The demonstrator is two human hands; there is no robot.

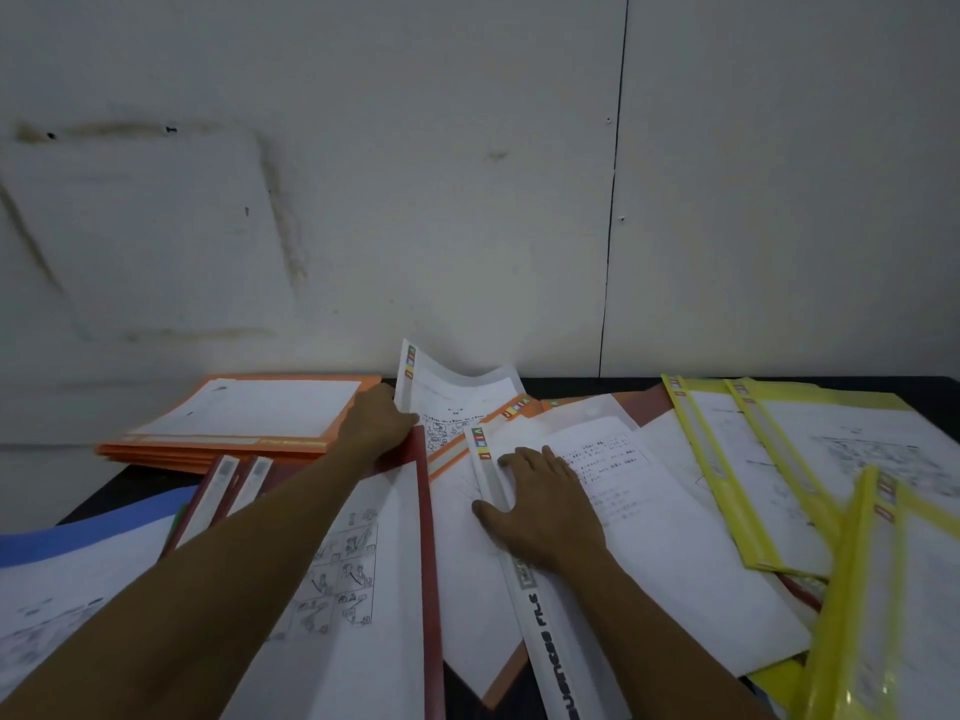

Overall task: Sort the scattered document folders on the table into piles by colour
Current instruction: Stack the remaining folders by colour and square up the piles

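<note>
Folders of several colours cover a dark table. My left hand grips the edge of a white folder at the back, which curls upward against the wall. My right hand lies flat, fingers spread, on another white folder with a printed spine in the middle. A neat orange pile sits at the back left. Red folders lie under my left arm. Yellow folders are spread on the right. A blue folder lies at the near left. An orange folder peeks out between my hands.
A pale wall stands directly behind the table's far edge. Loose overlapping folders fill the middle and right of the table. The table's left edge shows beside the orange pile.
</note>
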